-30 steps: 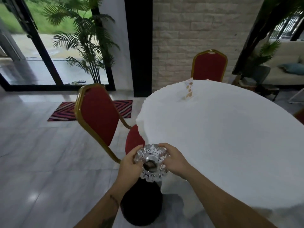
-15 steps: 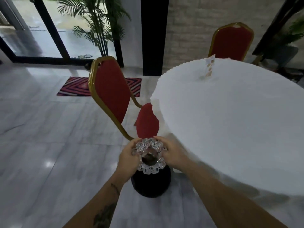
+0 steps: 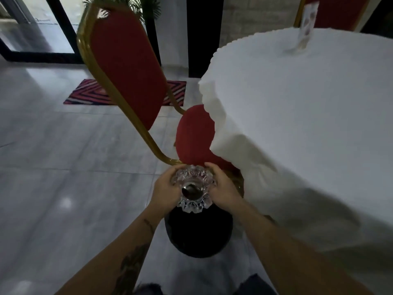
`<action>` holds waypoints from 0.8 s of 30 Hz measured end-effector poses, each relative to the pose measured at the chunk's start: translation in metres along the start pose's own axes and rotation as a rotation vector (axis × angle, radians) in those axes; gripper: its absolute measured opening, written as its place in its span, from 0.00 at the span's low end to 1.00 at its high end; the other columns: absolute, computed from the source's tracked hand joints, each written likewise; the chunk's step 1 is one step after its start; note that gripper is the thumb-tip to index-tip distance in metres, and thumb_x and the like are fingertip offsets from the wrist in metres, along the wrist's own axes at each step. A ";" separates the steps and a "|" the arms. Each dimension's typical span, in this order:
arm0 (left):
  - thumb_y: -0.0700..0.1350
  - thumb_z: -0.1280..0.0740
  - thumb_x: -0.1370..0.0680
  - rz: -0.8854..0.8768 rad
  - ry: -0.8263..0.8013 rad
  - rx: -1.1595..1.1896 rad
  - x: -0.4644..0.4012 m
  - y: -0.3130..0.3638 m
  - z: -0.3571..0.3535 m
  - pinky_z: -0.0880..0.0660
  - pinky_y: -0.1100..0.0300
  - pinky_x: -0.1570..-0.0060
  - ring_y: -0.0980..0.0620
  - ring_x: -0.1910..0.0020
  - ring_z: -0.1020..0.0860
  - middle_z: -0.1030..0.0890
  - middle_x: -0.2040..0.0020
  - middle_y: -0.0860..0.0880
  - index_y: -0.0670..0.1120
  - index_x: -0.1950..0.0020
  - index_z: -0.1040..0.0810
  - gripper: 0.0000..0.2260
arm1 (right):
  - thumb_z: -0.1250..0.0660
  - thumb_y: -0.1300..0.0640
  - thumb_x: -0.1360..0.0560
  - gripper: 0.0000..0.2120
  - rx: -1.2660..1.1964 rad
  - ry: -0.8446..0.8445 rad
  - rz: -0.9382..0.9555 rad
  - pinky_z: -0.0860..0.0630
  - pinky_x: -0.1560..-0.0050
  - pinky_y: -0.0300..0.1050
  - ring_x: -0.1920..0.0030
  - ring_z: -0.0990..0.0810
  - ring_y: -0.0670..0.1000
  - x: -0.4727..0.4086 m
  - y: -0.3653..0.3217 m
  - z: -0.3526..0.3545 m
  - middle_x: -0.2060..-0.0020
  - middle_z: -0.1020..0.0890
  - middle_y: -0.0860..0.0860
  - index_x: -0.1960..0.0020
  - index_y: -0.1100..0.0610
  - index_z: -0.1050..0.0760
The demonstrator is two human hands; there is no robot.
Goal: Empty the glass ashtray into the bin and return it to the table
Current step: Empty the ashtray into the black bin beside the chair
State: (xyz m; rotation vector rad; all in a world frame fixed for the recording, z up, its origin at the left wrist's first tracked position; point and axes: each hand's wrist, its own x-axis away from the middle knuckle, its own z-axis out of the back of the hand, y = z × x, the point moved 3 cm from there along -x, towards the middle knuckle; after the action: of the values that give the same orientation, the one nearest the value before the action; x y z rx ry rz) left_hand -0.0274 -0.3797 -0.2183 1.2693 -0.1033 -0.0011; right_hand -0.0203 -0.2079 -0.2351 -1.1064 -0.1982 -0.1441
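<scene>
The cut-glass ashtray (image 3: 193, 188) is held in the air between both hands, with something dark in its bowl. My left hand (image 3: 164, 189) grips its left rim and my right hand (image 3: 223, 188) grips its right rim. Directly below and just nearer to me stands the round black bin (image 3: 197, 233) on the floor, its far edge hidden by the ashtray. The table (image 3: 308, 116), covered in a white cloth that hangs down its side, is to the right of my hands.
A red chair with a gold frame (image 3: 127, 67) stands just beyond the ashtray, its seat tucked under the table edge. A small card (image 3: 305, 26) stands on the table at the far side. A striped mat (image 3: 89, 92) lies on the grey tiled floor.
The ashtray has moved off the table edge and down, over the black bin. My view has tilted downward and closer to the floor; both hands keep their grip.
</scene>
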 end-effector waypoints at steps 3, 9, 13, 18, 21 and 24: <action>0.34 0.32 0.23 -0.077 0.043 -0.030 -0.016 -0.055 -0.019 0.24 0.70 0.44 0.64 0.46 0.18 0.15 0.44 0.53 0.47 0.39 0.18 0.15 | 0.31 0.67 0.25 0.25 -0.084 0.011 0.030 0.24 0.40 0.43 0.45 0.20 0.46 -0.022 0.044 -0.025 0.44 0.19 0.47 0.31 0.51 0.29; 0.25 0.36 0.28 -0.262 0.033 -0.160 -0.038 -0.151 -0.043 0.31 0.78 0.40 0.59 0.36 0.24 0.21 0.34 0.51 0.46 0.32 0.22 0.28 | 0.35 0.76 0.27 0.24 -0.093 0.091 0.120 0.26 0.50 0.27 0.48 0.20 0.41 -0.057 0.128 -0.064 0.47 0.19 0.45 0.38 0.54 0.25; 0.27 0.34 0.25 -0.273 0.025 -0.183 -0.049 -0.195 -0.054 0.28 0.77 0.44 0.54 0.37 0.23 0.22 0.35 0.51 0.47 0.30 0.24 0.26 | 0.40 0.75 0.27 0.30 -0.007 0.134 0.150 0.27 0.44 0.31 0.45 0.22 0.39 -0.064 0.163 -0.081 0.48 0.22 0.40 0.35 0.48 0.26; 0.29 0.33 0.26 -0.230 0.036 -0.240 -0.045 -0.206 -0.058 0.25 0.61 0.40 0.52 0.40 0.21 0.21 0.39 0.53 0.46 0.30 0.24 0.26 | 0.41 0.75 0.32 0.33 0.111 0.175 0.256 0.22 0.42 0.47 0.43 0.22 0.47 -0.055 0.172 -0.088 0.44 0.21 0.46 0.41 0.40 0.28; 0.32 0.32 0.27 -0.200 0.003 -0.320 -0.046 -0.204 -0.060 0.26 0.62 0.42 0.54 0.43 0.21 0.18 0.41 0.51 0.47 0.33 0.21 0.23 | 0.40 0.75 0.30 0.32 0.138 0.115 0.250 0.19 0.48 0.49 0.48 0.21 0.46 -0.051 0.169 -0.083 0.48 0.20 0.47 0.41 0.39 0.29; 0.30 0.33 0.28 -0.198 -0.012 -0.365 -0.049 -0.202 -0.061 0.29 0.79 0.54 0.57 0.52 0.20 0.17 0.49 0.52 0.46 0.40 0.18 0.20 | 0.39 0.73 0.29 0.31 0.173 0.067 0.256 0.20 0.59 0.44 0.55 0.20 0.45 -0.055 0.172 -0.080 0.52 0.19 0.47 0.41 0.38 0.31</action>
State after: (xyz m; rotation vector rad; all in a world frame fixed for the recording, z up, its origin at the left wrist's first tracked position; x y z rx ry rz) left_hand -0.0598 -0.3785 -0.4326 0.9106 0.0131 -0.1907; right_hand -0.0299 -0.2024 -0.4320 -0.9443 -0.0074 0.0631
